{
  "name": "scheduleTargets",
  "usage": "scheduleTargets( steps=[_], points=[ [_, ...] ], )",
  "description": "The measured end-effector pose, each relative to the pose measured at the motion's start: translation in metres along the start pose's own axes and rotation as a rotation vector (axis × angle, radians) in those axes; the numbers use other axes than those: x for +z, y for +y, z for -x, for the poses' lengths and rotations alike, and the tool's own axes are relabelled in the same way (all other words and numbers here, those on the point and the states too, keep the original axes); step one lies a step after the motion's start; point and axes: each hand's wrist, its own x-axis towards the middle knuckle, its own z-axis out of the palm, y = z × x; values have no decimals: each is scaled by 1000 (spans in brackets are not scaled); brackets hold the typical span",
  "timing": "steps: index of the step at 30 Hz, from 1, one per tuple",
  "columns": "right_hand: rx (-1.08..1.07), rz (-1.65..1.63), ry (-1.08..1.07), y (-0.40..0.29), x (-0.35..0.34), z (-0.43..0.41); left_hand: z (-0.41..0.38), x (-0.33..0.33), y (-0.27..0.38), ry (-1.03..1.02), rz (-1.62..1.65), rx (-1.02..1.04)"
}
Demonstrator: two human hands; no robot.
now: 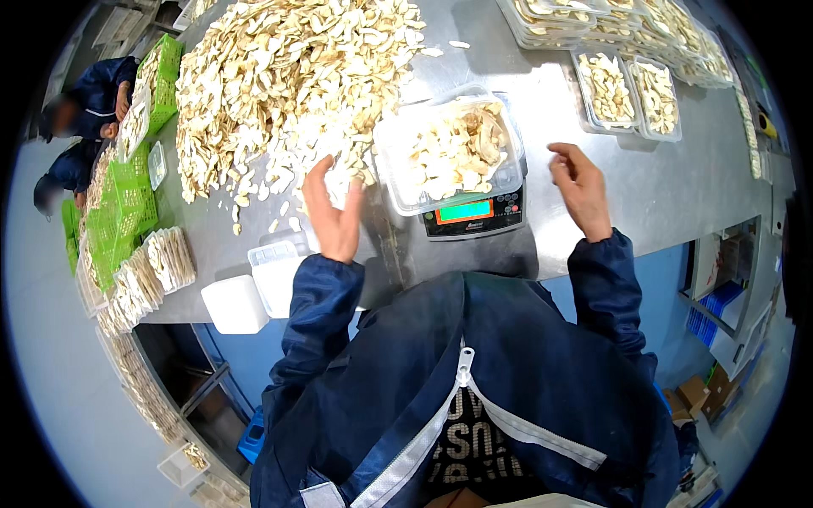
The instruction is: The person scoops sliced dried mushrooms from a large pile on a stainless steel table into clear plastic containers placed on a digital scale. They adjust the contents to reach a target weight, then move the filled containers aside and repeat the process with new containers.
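Note:
A digital scale with a lit green display stands before me on the steel table. On its platform rests a clear plastic tray filled with pale dried slices, apparently mushroom. My left hand hovers left of the tray at the near edge of a large heap of the same slices; its fingers are spread, and I see nothing held. To the right of the scale is my right hand, above bare steel, with fingers loosely bent and nothing visible in them.
Filled trays and stacked ones occupy the far right. Empty white containers sit at the near left edge. Green baskets and packed trays line the left side, where two people work.

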Motion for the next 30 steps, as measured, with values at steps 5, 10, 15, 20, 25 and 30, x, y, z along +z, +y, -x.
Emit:
scheduleTargets(
  steps=[5, 10, 15, 20, 25, 30],
  points=[
    [-55, 248, -74, -22, 36, -21, -19, 48, 60, -236, -224, 392],
    [-122, 223, -79, -16, 54, -29, -28, 68, 61, -297, -256, 439],
    [-96, 163, -27, -22, 45, -39, -30, 57, 41, -273, -91, 469],
    [-118, 160, -67, -26, 47, -43, -40, 58, 48, -304, -81, 481],
    [-84, 157, -82, -25, 43, -52, -52, 61, 45, -461, -177, 521],
    [-49, 183, -83, -22, 36, -57, -48, 59, 43, -532, -211, 541]
  ],
)
